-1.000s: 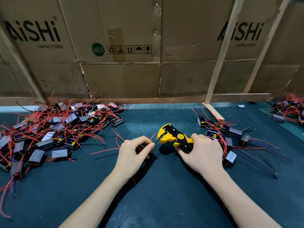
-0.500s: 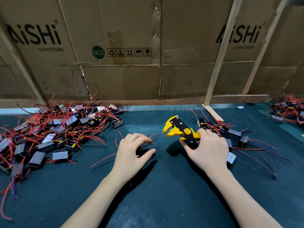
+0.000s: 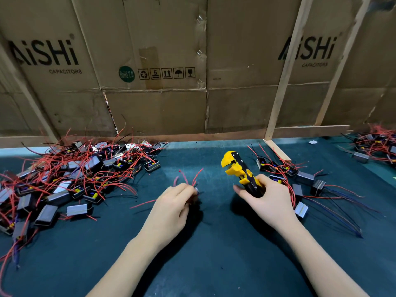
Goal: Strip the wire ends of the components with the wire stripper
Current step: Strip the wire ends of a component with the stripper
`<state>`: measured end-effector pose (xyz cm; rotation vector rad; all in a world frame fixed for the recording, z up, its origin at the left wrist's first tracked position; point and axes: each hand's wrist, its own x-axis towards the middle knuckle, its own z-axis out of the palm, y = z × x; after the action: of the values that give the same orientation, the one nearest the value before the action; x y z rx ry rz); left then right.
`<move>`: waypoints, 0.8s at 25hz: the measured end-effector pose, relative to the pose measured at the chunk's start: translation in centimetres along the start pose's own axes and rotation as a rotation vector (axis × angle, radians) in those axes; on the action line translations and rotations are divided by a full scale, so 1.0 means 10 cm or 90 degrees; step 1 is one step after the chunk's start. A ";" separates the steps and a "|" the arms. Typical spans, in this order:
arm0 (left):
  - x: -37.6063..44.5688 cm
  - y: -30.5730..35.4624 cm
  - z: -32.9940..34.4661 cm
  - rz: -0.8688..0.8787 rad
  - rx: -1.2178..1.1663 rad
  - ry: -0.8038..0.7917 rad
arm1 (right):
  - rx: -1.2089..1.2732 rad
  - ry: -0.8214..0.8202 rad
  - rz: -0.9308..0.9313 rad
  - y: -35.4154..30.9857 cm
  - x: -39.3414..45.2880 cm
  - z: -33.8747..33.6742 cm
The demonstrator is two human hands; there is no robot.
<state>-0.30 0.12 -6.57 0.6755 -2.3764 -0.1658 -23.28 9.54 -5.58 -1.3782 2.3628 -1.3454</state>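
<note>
My right hand (image 3: 269, 203) grips the black handles of the yellow wire stripper (image 3: 237, 168), whose jaws point up and away over the dark green mat (image 3: 214, 254). My left hand (image 3: 171, 207) curls around a small dark component (image 3: 196, 200) at the mat's middle; its red wires (image 3: 194, 177) stick up past my fingers. The component's body is mostly hidden by my hand. The stripper's jaws are apart from those wires, to their right.
A large pile of components with red wires (image 3: 64, 181) covers the left of the mat. A smaller group (image 3: 300, 181) lies right of my right hand, another heap (image 3: 377, 144) at far right. Cardboard walls (image 3: 160, 82) and wooden struts (image 3: 285, 82) close the back.
The stripper has left the wire and swung up to the right, jaws now pointing upward. My left hand has closed over the component and gathered its red wires upright.
</note>
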 end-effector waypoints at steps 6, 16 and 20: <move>0.01 0.16 0.07 0.085 -0.215 -0.034 | 0.363 -0.348 -0.062 -0.12 -0.06 -0.09; 0.03 0.22 -0.01 0.082 -0.219 -0.027 | 0.382 -0.379 -0.046 -0.14 -0.05 -0.12; 0.02 0.07 -0.10 -0.008 -0.123 0.115 | 0.307 -0.141 -0.084 -0.09 0.02 -0.15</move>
<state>-0.12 0.66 -5.43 0.5875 -2.1504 -0.3225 -23.54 10.18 -3.97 -1.4527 1.6869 -1.5661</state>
